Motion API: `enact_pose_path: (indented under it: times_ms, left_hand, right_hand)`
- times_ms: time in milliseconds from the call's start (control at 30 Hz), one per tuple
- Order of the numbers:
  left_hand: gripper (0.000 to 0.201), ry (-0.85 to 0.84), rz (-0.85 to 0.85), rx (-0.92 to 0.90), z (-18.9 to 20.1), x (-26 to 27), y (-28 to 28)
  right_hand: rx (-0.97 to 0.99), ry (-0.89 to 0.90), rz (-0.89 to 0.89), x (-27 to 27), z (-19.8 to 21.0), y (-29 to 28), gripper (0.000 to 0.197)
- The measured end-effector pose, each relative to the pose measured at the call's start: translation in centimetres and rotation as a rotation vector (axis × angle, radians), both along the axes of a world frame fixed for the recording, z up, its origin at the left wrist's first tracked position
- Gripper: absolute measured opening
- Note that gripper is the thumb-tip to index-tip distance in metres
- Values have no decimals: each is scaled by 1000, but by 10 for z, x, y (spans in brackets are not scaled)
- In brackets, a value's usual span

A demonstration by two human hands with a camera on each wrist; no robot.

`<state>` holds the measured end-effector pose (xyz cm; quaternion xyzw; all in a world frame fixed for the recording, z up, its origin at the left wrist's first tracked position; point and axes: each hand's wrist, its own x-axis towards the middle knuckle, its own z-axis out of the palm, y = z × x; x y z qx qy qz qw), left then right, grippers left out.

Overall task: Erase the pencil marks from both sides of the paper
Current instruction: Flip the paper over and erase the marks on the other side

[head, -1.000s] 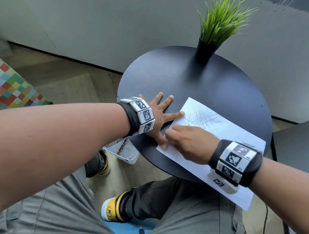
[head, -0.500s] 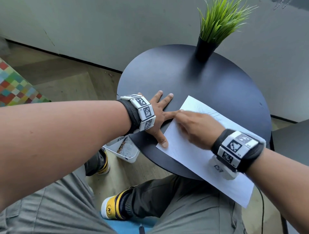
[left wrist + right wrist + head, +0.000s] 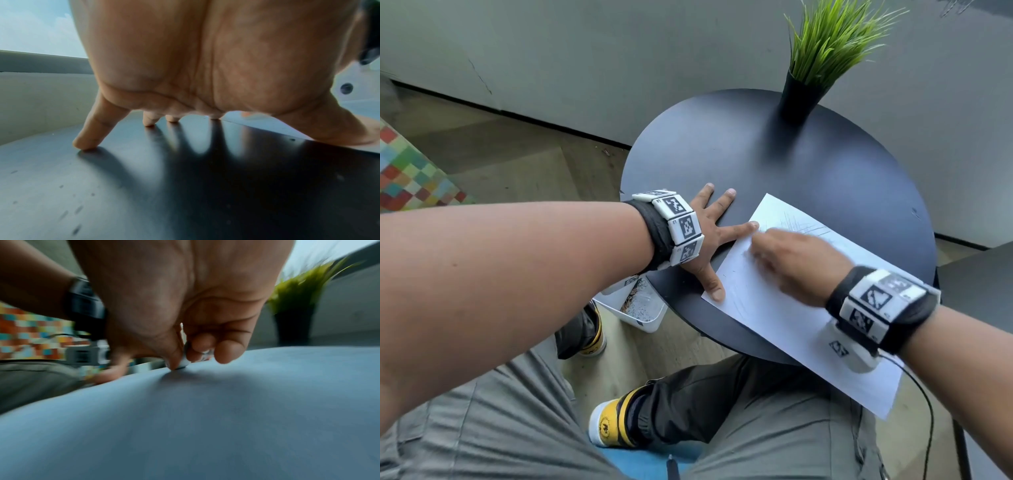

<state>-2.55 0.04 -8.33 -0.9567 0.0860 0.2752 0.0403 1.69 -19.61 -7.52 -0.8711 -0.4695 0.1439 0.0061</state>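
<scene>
A white sheet of paper point(image 3: 784, 315) lies on the round black table point(image 3: 774, 164), its near end overhanging the edge. Pencil hatching point(image 3: 796, 224) shows near its far corner. My left hand point(image 3: 710, 236) is spread flat, index fingertip and thumb pressing the paper's left edge, the other fingers point(image 3: 86, 142) on the table. My right hand point(image 3: 787, 260) is blurred over the paper's upper left part. In the right wrist view it pinches a small white eraser point(image 3: 183, 364) between thumb and fingers, its tip touching the paper point(image 3: 205, 418).
A potted green plant point(image 3: 822, 58) stands at the table's far edge. A white bin point(image 3: 640, 305) sits on the floor under the table's left side, by my shoes. A colourful checked surface point(image 3: 407, 171) is at far left. A wall runs behind the table.
My right hand swept up the sheet towards the hatching, then came partway back down and left. The left hand has kept pressing the paper's edge.
</scene>
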Motion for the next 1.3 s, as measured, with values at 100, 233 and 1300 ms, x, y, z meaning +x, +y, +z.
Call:
enact_pose_path:
  times_ms: [100, 233, 1300]
  left_hand:
    - [134, 2, 0, 1, 0, -1, 0]
    - [134, 13, 2, 0, 0, -1, 0]
    - [132, 15, 3, 7, 4, -1, -2]
  right_hand:
    - [4, -19, 29, -12, 0, 4, 16]
    - [-96, 83, 154, -28, 0, 3, 17]
    - [-68, -27, -7, -20, 7, 2, 7]
